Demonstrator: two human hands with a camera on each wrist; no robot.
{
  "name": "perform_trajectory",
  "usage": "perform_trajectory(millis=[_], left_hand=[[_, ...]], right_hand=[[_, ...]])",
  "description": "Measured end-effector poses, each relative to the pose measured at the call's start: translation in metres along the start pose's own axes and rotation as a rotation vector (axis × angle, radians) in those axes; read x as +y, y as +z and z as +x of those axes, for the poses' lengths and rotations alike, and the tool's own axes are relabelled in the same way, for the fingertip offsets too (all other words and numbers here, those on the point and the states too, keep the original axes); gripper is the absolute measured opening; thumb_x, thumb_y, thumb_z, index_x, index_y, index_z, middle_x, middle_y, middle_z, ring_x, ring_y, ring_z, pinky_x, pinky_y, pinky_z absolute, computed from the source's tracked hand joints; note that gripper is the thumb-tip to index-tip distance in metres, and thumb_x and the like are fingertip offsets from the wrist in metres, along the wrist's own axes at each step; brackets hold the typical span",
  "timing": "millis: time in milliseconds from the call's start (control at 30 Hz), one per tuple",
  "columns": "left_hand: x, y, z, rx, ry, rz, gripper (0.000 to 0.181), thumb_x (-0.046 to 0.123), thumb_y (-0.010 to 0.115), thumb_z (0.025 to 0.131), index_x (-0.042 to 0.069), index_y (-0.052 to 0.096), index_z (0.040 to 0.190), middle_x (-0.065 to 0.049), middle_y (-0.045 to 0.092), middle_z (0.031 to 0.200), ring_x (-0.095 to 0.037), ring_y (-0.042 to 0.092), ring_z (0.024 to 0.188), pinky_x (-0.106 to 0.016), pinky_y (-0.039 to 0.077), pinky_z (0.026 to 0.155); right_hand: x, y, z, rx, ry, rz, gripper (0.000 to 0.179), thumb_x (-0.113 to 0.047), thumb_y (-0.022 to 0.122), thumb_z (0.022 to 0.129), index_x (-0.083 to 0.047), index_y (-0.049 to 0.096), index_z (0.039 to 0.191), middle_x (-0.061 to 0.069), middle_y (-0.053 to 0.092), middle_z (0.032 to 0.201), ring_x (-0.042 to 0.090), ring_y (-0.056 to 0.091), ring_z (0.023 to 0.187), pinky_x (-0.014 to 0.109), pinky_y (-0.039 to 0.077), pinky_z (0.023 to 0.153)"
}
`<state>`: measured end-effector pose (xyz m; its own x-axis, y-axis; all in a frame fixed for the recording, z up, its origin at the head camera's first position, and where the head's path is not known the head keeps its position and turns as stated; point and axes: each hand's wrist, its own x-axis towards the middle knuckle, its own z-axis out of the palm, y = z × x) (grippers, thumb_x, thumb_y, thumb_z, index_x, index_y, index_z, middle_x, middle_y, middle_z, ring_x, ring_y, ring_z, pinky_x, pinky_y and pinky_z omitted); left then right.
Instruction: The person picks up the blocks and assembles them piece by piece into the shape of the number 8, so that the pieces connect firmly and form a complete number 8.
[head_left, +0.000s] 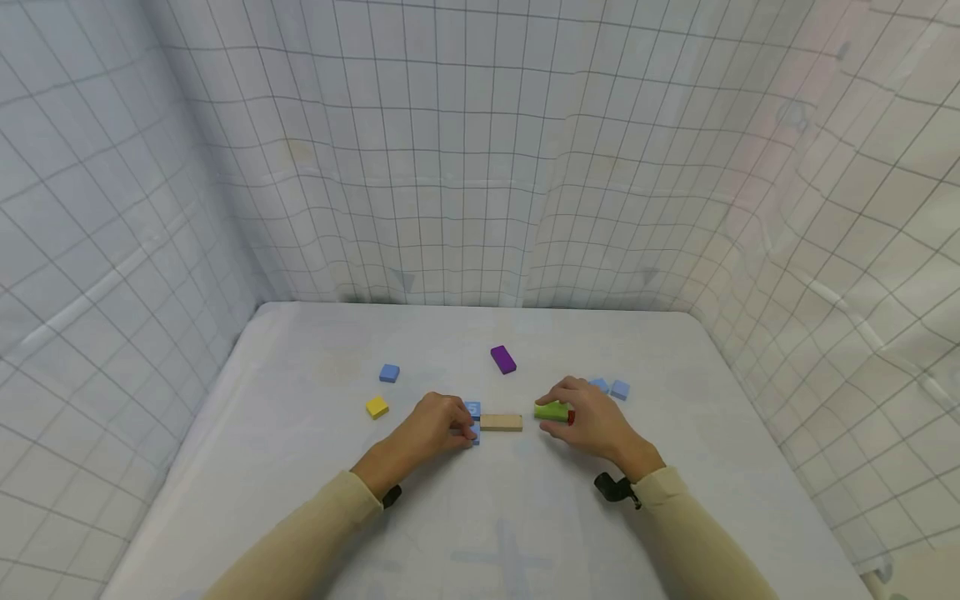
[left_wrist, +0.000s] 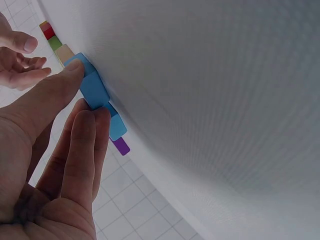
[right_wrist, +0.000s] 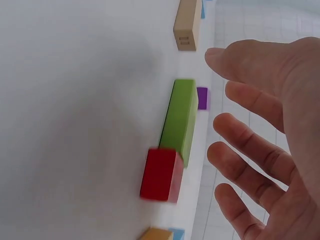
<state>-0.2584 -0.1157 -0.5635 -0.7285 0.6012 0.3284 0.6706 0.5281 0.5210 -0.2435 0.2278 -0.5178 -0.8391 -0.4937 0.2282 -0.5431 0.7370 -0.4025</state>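
Observation:
My left hand (head_left: 438, 423) pinches a blue block (left_wrist: 94, 89) between thumb and fingertips, low over the white table. Another blue block (head_left: 472, 408) sits just behind it, and a beige block (head_left: 501, 422) lies end-on to the pair's right side. My right hand (head_left: 588, 417) is held around a long green block (head_left: 551, 411) with spread fingers. In the right wrist view those fingers stand apart from the green block. A red block (right_wrist: 161, 175) is at the green block's near end there, partly hidden by the hand in the head view.
A purple block (head_left: 503, 359) lies farther back on the table (head_left: 510, 517). To the left are a yellow block (head_left: 377, 407) and a small blue block (head_left: 389, 373). Beyond my right hand lie two more blue blocks (head_left: 620, 390). Gridded white curtains (head_left: 480, 167) enclose the table's back and sides.

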Motion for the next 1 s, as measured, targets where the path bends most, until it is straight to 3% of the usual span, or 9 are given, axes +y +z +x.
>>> perform_trajectory(millis=[133, 267, 300, 400, 500, 533, 800, 900, 1000], left_hand=[[0.004, -0.003, 0.001, -0.005, 0.010, 0.000, 0.017, 0.003, 0.103, 0.085, 0.014, 0.091, 0.090, 0.001, 0.083, 0.095, -0.005, 0.077, 0.088, -0.022, 0.067, 0.079], [-0.027, 0.018, 0.002, -0.009, -0.010, 0.009, 0.020, 0.007, 0.106, 0.083, 0.020, 0.092, 0.089, 0.007, 0.082, 0.095, 0.004, 0.074, 0.087, -0.016, 0.064, 0.079], [-0.020, 0.013, 0.001, -0.015, -0.009, 0.031, 0.019, 0.009, 0.106, 0.083, 0.019, 0.092, 0.090, 0.007, 0.083, 0.097, 0.003, 0.075, 0.089, -0.017, 0.065, 0.081], [-0.029, 0.018, 0.002, -0.034, -0.031, 0.046, 0.019, 0.011, 0.106, 0.084, 0.022, 0.092, 0.090, 0.009, 0.083, 0.097, 0.005, 0.073, 0.090, -0.017, 0.065, 0.082], [-0.026, 0.016, 0.002, -0.036, -0.043, 0.048, 0.018, 0.011, 0.106, 0.085, 0.022, 0.092, 0.090, 0.009, 0.083, 0.097, 0.005, 0.073, 0.089, -0.016, 0.064, 0.083], [-0.035, 0.022, 0.003, -0.039, -0.061, 0.032, 0.020, 0.012, 0.106, 0.085, 0.025, 0.092, 0.089, 0.011, 0.082, 0.097, 0.008, 0.072, 0.088, -0.015, 0.064, 0.081], [-0.002, 0.000, -0.001, -0.008, 0.003, 0.021, 0.013, 0.008, 0.103, 0.088, 0.014, 0.093, 0.093, 0.000, 0.084, 0.097, -0.006, 0.079, 0.090, -0.024, 0.068, 0.084], [-0.010, 0.005, 0.001, -0.028, -0.039, -0.014, 0.014, 0.010, 0.104, 0.088, 0.018, 0.093, 0.092, 0.004, 0.083, 0.097, -0.003, 0.078, 0.090, -0.022, 0.068, 0.084], [-0.028, 0.018, 0.002, -0.037, -0.093, -0.047, 0.019, 0.009, 0.106, 0.085, 0.023, 0.093, 0.090, 0.008, 0.083, 0.096, 0.000, 0.077, 0.090, -0.020, 0.067, 0.084]], right_hand=[[0.010, -0.005, -0.011, 0.009, 0.048, -0.011, 0.032, -0.025, 0.098, 0.097, -0.019, 0.088, 0.127, 0.002, 0.079, 0.126, 0.023, 0.075, 0.111, 0.038, 0.065, 0.092], [0.020, -0.009, -0.020, 0.006, 0.097, -0.043, 0.033, -0.025, 0.098, 0.097, -0.019, 0.088, 0.127, 0.004, 0.078, 0.125, 0.024, 0.075, 0.110, 0.041, 0.066, 0.092], [0.023, -0.009, -0.021, 0.006, 0.104, -0.050, 0.032, -0.025, 0.098, 0.096, -0.018, 0.088, 0.126, 0.005, 0.078, 0.123, 0.023, 0.074, 0.107, 0.040, 0.066, 0.091], [0.029, -0.010, -0.026, 0.018, 0.117, -0.072, 0.028, -0.024, 0.098, 0.096, -0.018, 0.087, 0.122, 0.003, 0.080, 0.122, 0.023, 0.074, 0.106, 0.041, 0.065, 0.090], [0.033, -0.011, -0.028, 0.031, 0.115, -0.082, 0.025, -0.022, 0.098, 0.095, -0.018, 0.087, 0.118, 0.002, 0.082, 0.120, 0.022, 0.071, 0.103, 0.040, 0.063, 0.088], [0.033, -0.011, -0.029, 0.034, 0.113, -0.085, 0.025, -0.021, 0.098, 0.095, -0.018, 0.087, 0.117, 0.001, 0.083, 0.119, 0.022, 0.071, 0.102, 0.040, 0.062, 0.088], [0.035, -0.013, -0.031, 0.025, 0.111, -0.098, 0.017, -0.018, 0.099, 0.094, -0.020, 0.090, 0.107, -0.005, 0.085, 0.107, 0.013, 0.060, 0.093, 0.032, 0.055, 0.081], [0.033, -0.014, -0.033, 0.017, 0.102, -0.098, 0.016, -0.018, 0.101, 0.093, -0.020, 0.090, 0.105, -0.008, 0.085, 0.104, 0.013, 0.064, 0.096, 0.034, 0.059, 0.084], [0.031, -0.014, -0.035, 0.006, 0.079, -0.079, 0.016, -0.016, 0.102, 0.091, -0.020, 0.091, 0.102, -0.010, 0.087, 0.102, 0.015, 0.070, 0.100, 0.038, 0.064, 0.090]])
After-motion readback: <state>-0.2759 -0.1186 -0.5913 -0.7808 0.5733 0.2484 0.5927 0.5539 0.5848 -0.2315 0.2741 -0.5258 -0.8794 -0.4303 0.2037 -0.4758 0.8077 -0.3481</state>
